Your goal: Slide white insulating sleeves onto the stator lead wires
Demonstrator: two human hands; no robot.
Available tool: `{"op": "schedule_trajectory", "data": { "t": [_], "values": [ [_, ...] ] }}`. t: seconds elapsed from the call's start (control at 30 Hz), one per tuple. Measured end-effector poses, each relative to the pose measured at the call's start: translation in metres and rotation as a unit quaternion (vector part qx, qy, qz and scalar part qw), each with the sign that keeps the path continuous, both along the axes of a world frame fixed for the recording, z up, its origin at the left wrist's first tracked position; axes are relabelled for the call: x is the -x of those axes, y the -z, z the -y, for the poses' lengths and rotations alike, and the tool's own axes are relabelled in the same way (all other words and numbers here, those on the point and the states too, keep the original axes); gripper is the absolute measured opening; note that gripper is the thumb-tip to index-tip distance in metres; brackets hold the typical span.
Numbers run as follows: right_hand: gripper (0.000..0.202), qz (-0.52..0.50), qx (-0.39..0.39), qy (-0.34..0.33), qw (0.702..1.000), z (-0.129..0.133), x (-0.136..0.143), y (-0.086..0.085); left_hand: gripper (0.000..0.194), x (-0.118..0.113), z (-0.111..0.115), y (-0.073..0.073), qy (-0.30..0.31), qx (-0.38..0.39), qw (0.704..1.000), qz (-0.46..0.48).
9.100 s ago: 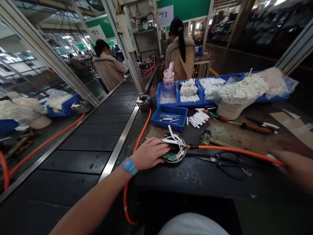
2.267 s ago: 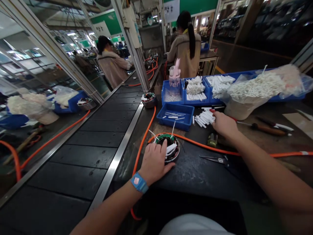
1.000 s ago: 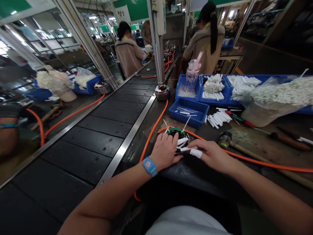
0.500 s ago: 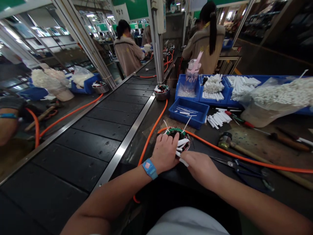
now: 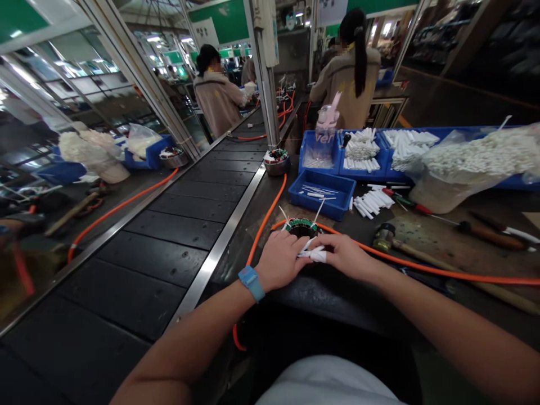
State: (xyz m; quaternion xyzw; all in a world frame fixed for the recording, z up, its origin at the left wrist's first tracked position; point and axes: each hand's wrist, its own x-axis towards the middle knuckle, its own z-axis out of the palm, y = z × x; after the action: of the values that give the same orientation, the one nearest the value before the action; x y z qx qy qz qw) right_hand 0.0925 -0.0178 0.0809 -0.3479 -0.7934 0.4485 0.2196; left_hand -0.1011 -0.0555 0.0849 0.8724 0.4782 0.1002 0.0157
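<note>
A round wound part with a green ring (image 5: 300, 226) lies on the dark bench, white ties sticking up from its rim. My left hand (image 5: 280, 256) rests against its near left side, fingers bent round white sleeves (image 5: 314, 255). From the right, my right hand (image 5: 348, 256) pinches the same white sleeves between thumb and fingers. Both hands nearly meet at the part's near edge and hide much of it. An orange cable (image 5: 396, 260) runs behind my right hand.
Behind the part stands a small blue tray (image 5: 323, 194) with white strips. Blue bins (image 5: 319, 154) and loose white tubes (image 5: 371, 202) lie beyond. A mallet (image 5: 385, 237) is at right, the conveyor (image 5: 169, 230) at left. Two people work farther back.
My right hand has moved up and turned, its fingers now over the sleeves. The white sleeves have shifted toward the near edge. My left hand has slid slightly left and down.
</note>
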Motion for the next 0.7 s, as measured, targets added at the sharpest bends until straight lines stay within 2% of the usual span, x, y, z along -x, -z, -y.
{"op": "schedule_trajectory", "data": {
  "t": [0.07,0.2,0.27,0.37,0.53,0.6,0.7],
  "values": [
    [0.022,0.003,0.012,-0.026,1.000,-0.002,-0.003,-0.002,0.037,0.000,0.001,-0.001,-0.004,0.004,1.000,0.009],
    [0.035,0.123,-0.048,0.002,0.991,-0.014,-0.005,-0.011,0.031,-0.001,0.002,-0.001,-0.008,0.017,0.999,0.030],
    [0.038,0.163,-0.037,-0.030,0.985,-0.023,-0.005,-0.017,0.032,-0.004,0.002,0.000,-0.012,0.016,0.999,0.043],
    [0.033,0.234,-0.042,-0.091,0.967,-0.038,-0.002,-0.027,0.034,-0.007,-0.001,0.004,-0.016,0.007,0.998,0.055],
    [0.030,0.306,-0.137,-0.161,0.928,-0.054,0.000,-0.034,0.039,-0.004,-0.007,0.015,0.004,-0.031,0.999,0.030],
    [0.034,0.298,-0.175,-0.147,0.927,-0.051,-0.002,-0.030,0.045,-0.002,-0.007,0.017,0.001,-0.047,0.999,0.004],
    [0.045,0.236,-0.166,-0.070,0.955,-0.031,-0.008,-0.019,0.071,-0.004,-0.004,0.017,-0.011,-0.062,0.997,-0.039]
  ]
}}
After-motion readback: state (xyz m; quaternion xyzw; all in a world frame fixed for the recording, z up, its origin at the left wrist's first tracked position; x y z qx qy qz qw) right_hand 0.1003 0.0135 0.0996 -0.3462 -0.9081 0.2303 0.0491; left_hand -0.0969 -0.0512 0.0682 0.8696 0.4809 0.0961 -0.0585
